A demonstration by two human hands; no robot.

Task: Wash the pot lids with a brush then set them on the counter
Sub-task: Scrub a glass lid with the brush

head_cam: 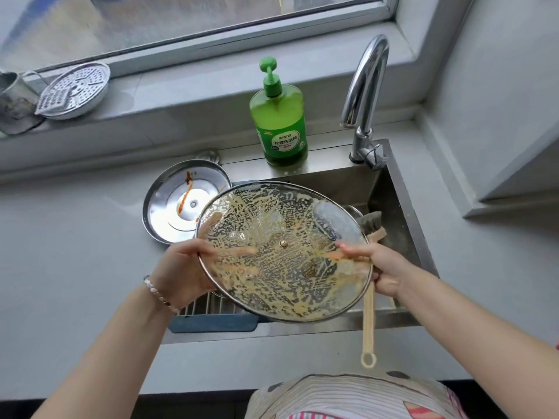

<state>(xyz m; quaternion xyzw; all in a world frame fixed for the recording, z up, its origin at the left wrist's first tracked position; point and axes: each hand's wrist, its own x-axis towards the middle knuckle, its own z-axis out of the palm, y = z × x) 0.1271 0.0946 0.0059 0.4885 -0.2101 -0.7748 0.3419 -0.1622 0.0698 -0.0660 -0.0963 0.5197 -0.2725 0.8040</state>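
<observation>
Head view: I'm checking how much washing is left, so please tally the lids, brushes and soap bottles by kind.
Lids: 2, the soapy glass lid and the stained steel lid
Brushes: 1, the brush
Soap bottles: 1, the green soap bottle
Total: 4
</observation>
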